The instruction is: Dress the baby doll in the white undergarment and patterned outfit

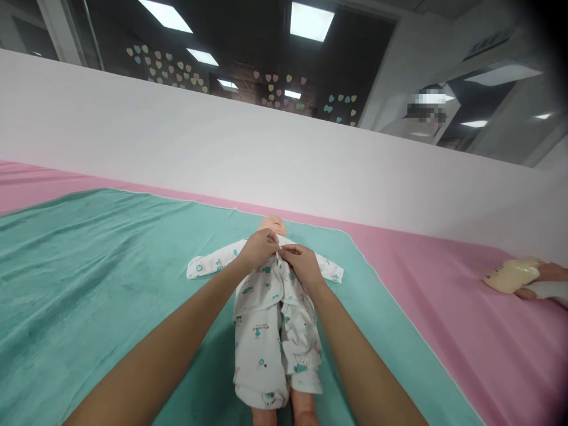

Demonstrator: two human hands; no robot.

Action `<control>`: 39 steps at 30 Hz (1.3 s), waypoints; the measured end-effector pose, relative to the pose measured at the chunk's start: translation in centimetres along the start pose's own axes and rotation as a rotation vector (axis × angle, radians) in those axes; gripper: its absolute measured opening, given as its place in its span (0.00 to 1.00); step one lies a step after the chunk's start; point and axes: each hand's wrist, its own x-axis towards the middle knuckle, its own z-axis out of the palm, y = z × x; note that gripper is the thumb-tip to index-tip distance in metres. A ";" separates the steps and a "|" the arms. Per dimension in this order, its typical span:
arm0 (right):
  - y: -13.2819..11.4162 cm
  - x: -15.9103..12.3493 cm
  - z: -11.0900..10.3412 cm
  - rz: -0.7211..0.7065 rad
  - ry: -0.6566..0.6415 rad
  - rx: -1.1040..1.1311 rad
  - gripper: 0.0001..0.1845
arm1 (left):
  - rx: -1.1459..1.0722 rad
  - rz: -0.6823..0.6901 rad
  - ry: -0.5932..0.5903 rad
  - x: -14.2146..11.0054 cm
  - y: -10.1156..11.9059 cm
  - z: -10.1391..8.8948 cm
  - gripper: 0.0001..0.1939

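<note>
A baby doll (274,225) lies on its back, its head away from me and its bare lower legs toward me. It wears a white printed shirt (261,285) and matching trousers (261,355); the sleeves stretch out to both sides. Just below the doll's chin, my left hand (261,247) pinches the upper front edge of the shirt. My right hand (302,264) grips the opposite edge there, its fingertips almost meeting the left ones. Below my hands the shirt front hangs slightly parted. Whatever small fastener may lie between my fingers is hidden.
A green blanket (110,284) lies under the doll, wrinkled at the left. Pink cloth (412,272) shows beyond its edges. Another doll or doll part (515,275) lies at the far right. A low white wall (222,148) runs behind, with dark glass above it.
</note>
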 end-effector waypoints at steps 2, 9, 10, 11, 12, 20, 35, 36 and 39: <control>0.0 -0.1 0.1 -0.017 0.021 -0.006 0.17 | -0.067 0.006 -0.026 0.0 -0.3 0.2 0.05; 0.1 0.3 0.4 -0.040 0.040 -0.066 0.13 | 0.052 0.034 -0.018 0.1 -0.3 0.1 0.02; 0.2 0.4 0.4 -0.040 0.041 -0.079 0.13 | 0.071 0.034 -0.008 0.0 -0.2 0.0 0.02; 0.2 0.4 0.4 -0.051 0.051 -0.102 0.13 | 0.091 0.036 0.003 -0.2 -0.2 -0.1 0.02; 0.1 0.2 0.3 -0.072 0.072 -0.138 0.12 | 0.113 0.039 0.014 -0.6 -0.1 -0.2 0.03; -1.5 -7.8 -0.2 -0.384 0.071 -0.697 0.10 | 0.168 0.183 -0.016 -6.8 -1.0 -0.4 0.10; -2.8 -6.9 2.9 -0.260 0.165 -1.355 0.11 | -0.083 0.059 0.158 -6.9 -1.4 0.6 0.08; -2.9 -6.8 2.9 -0.241 0.160 -1.354 0.13 | -0.154 0.030 0.165 -7.0 -1.5 0.4 0.08; -2.9 -6.3 2.7 -0.162 0.130 -1.334 0.17 | -0.320 -0.060 0.137 -7.0 -1.7 0.0 0.11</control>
